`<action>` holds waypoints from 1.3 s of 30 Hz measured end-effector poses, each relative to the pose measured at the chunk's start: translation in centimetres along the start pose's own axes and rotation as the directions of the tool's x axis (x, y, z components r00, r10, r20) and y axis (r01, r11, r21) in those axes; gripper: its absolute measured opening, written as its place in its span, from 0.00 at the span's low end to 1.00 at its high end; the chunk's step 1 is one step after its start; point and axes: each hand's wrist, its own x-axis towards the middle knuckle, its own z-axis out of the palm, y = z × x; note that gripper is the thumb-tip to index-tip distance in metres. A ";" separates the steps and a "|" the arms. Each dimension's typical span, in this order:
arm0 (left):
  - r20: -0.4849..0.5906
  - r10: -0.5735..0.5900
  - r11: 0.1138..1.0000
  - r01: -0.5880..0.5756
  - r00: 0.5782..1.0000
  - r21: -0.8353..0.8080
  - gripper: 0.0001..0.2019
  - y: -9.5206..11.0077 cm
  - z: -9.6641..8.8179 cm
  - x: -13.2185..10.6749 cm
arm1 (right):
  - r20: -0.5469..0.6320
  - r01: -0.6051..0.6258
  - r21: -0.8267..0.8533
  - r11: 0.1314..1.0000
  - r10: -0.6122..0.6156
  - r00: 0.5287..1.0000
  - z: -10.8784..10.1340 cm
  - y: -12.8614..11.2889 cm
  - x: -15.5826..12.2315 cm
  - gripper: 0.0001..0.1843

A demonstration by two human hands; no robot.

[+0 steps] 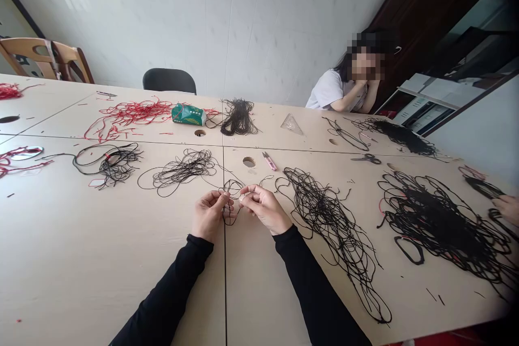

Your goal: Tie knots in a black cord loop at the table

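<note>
Between my two hands a thin black cord (pixel 230 220) hangs in loops just above the table. My left hand (pixel 211 212) pinches it between thumb and forefinger. From the other side my right hand (pixel 263 206) also grips the cord, thumb and fingertips pressed together. To the right of my right hand lies a long tangled pile of black cords (pixel 324 211). Beyond my left hand rests a looser bundle of thin black cord (pixel 188 167). Pink-handled thread snips (pixel 269 161) lie past my right hand.
Red cords (pixel 138 113), a green packet (pixel 188 114), a clear set square (pixel 292 124) and black scissors (pixel 366 159) lie farther back on the table (pixel 162 259). A larger black cord heap (pixel 441 221) is at right, beside another person's hand (pixel 508 208). Someone (pixel 344 89) sits across.
</note>
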 end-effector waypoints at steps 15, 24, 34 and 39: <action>0.084 0.006 0.997 -0.012 0.996 0.077 0.19 -0.2 0.1 -0.1 | -0.054 0.084 0.186 0.979 -0.075 0.996 0.8 0.1 0.2 0.15; 0.094 0.000 0.996 -0.008 0.996 0.086 0.19 -0.1 0.2 -0.2 | -0.111 0.106 -0.039 0.994 -0.110 0.988 0.7 0.5 0.2 0.15; 0.128 0.010 0.993 -0.025 0.992 0.115 0.19 -0.4 0.2 -0.1 | -0.170 0.113 -0.282 0.953 -0.166 0.971 1.0 1.0 0.3 0.10; 0.155 0.026 0.990 -0.047 0.988 0.132 0.19 -0.5 0.1 0.0 | -0.154 0.135 -0.321 0.937 -0.193 0.969 1.1 0.7 0.2 0.09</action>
